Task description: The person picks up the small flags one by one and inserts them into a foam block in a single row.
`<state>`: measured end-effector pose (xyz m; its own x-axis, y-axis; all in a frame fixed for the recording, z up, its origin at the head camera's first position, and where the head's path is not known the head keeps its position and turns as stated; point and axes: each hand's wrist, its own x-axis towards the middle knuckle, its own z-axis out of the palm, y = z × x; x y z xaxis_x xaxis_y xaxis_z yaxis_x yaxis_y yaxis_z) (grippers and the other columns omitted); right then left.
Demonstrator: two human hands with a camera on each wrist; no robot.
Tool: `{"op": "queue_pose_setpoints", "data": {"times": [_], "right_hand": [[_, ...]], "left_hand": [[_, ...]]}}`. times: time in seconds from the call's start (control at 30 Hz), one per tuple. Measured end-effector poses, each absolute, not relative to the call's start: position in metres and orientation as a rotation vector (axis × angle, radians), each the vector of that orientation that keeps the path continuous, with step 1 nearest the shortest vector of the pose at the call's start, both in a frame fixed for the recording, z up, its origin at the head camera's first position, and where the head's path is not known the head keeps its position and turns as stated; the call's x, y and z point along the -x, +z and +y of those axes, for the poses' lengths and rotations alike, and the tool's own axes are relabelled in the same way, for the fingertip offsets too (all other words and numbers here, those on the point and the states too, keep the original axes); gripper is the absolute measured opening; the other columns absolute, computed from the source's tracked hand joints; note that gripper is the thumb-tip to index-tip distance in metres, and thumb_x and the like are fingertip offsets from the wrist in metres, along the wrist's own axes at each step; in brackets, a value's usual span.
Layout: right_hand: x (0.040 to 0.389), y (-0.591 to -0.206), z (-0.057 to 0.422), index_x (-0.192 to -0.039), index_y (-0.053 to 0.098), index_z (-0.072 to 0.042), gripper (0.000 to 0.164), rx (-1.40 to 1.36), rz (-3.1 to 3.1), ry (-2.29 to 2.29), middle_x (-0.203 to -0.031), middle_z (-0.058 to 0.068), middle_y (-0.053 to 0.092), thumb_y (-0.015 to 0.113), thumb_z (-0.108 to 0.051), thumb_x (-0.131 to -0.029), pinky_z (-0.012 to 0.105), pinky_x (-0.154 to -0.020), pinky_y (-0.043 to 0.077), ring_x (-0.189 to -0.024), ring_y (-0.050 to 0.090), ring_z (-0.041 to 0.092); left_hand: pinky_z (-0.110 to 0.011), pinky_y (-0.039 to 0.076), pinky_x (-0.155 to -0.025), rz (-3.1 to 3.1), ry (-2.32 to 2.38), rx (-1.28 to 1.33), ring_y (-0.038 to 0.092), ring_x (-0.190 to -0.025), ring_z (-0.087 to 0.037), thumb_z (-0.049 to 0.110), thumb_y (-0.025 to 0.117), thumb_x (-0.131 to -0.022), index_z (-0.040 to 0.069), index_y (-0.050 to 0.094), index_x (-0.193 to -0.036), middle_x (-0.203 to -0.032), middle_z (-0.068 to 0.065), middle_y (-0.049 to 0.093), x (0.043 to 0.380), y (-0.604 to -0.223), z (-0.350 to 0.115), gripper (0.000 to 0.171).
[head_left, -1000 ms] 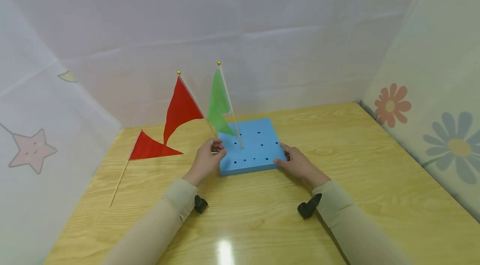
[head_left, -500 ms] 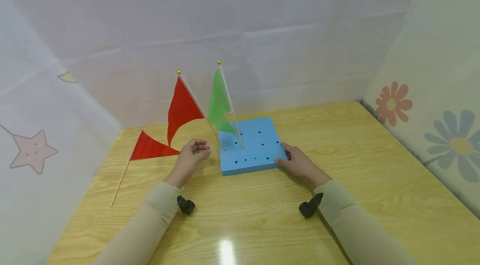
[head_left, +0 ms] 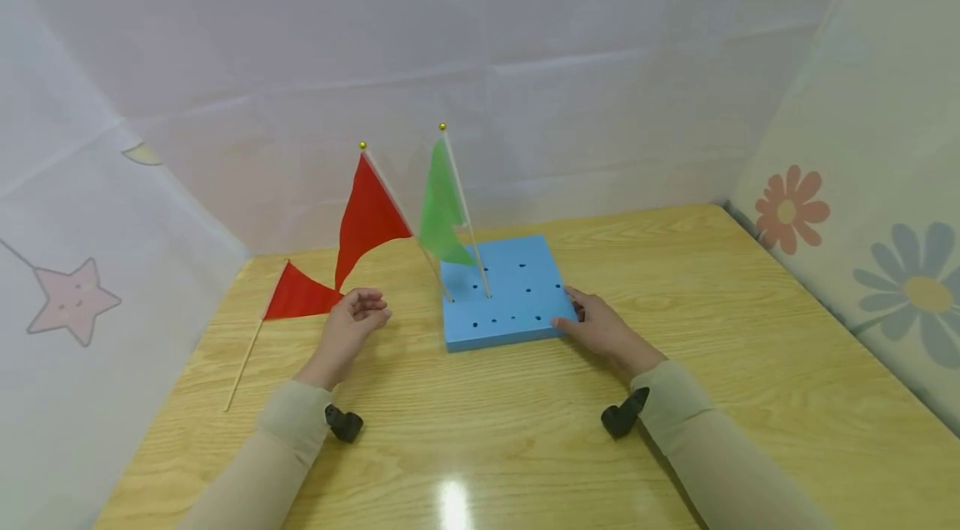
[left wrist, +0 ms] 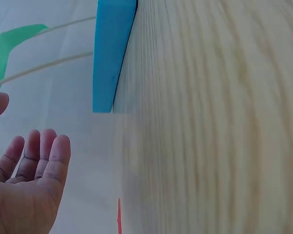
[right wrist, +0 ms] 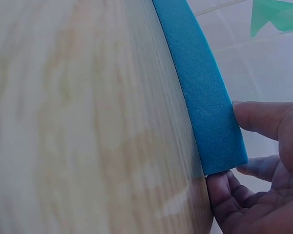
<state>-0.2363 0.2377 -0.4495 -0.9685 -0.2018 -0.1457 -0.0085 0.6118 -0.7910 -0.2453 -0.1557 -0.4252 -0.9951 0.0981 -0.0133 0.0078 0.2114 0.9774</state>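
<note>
A blue foam block (head_left: 504, 255) with several small holes lies on the table. A green flag (head_left: 441, 209) and a red pennant (head_left: 369, 213) stand in it by their sticks, both leaning left. My right hand (head_left: 603, 336) holds the block's right edge; in the right wrist view the thumb presses the top of the foam (right wrist: 212, 92) and fingertips lie at its side. My left hand (head_left: 347, 336) is off the block to the left, holding nothing, fingers loosely bent. It overlaps the tip of a second red pennant (head_left: 300, 297), which lies flat with its stick toward me.
The wooden table (head_left: 495, 438) reaches back to a white cloth backdrop (head_left: 600, 113). Printed cloth sides with a star (head_left: 73, 301) and flowers (head_left: 786, 211) stand left and right. Each wrist carries a small black camera (head_left: 343, 423).
My left hand has let go of the standing red pennant's stick and moved left, toward the lying pennant. The pennant now stands in the block alone. My right hand has stayed at the block.
</note>
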Motion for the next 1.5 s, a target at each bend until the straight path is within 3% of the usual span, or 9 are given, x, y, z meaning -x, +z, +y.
{"op": "queue_pose_setpoints", "data": {"times": [0.2, 0.4, 0.73, 1.07, 1.5], "right_hand": [[0.236, -0.449, 0.237, -0.159, 0.022, 0.008, 0.074, 0.171, 2.613, -1.282, -0.15, 0.039, 0.037, 0.063, -0.021, -0.105, 0.061, -0.107, 0.04, -0.136, 0.041, 0.051], [0.236, -0.449, 0.237, -0.16, 0.021, 0.009, 0.074, 0.184, 2.605, -1.284, -0.151, 0.04, 0.035, 0.063, -0.021, -0.105, 0.061, -0.108, 0.039, -0.137, 0.039, 0.052], [0.236, -0.446, 0.236, -0.16, 0.019, 0.009, 0.075, 0.17, 2.587, -1.307, -0.153, 0.04, 0.033, 0.061, -0.02, -0.106, 0.061, -0.11, 0.038, -0.138, 0.039, 0.052], [0.236, -0.448, 0.237, -0.159, 0.021, 0.01, 0.075, 0.181, 2.607, -1.29, -0.15, 0.041, 0.035, 0.063, -0.02, -0.105, 0.061, -0.107, 0.039, -0.136, 0.041, 0.053], [0.237, -0.449, 0.238, -0.16, 0.018, 0.009, 0.075, 0.175, 2.593, -1.281, -0.151, 0.042, 0.033, 0.061, -0.02, -0.106, 0.062, -0.109, 0.038, -0.139, 0.037, 0.054]], "left_hand": [[-0.031, 0.051, -0.1, 2.392, 1.903, 0.018, 0.056, -0.112, -0.022, 0.007, 0.055, -0.106, -0.009, 0.041, -0.139, -0.125, -0.017, 0.052, 0.236, -0.424, -0.185, 0.039], [-0.029, 0.052, -0.099, 2.435, 1.901, 0.103, 0.057, -0.11, -0.021, 0.009, 0.053, -0.108, -0.009, 0.039, -0.139, -0.13, -0.021, 0.049, 0.228, -0.422, -0.212, 0.039], [-0.019, 0.052, -0.092, 2.496, 1.835, 0.279, 0.054, -0.102, -0.005, 0.011, 0.054, -0.108, -0.005, 0.038, -0.139, -0.122, -0.006, 0.049, 0.212, -0.42, -0.26, 0.039], [-0.017, 0.052, -0.087, 2.547, 1.832, 0.403, 0.06, -0.093, 0.001, 0.012, 0.054, -0.107, -0.009, 0.037, -0.14, -0.111, 0.001, 0.052, 0.202, -0.418, -0.29, 0.043], [-0.014, 0.05, -0.073, 2.747, 1.527, 0.562, 0.053, -0.082, 0.006, 0.019, 0.052, -0.106, -0.01, 0.039, -0.143, -0.129, -0.02, 0.049, 0.195, -0.425, -0.324, 0.049]]}}
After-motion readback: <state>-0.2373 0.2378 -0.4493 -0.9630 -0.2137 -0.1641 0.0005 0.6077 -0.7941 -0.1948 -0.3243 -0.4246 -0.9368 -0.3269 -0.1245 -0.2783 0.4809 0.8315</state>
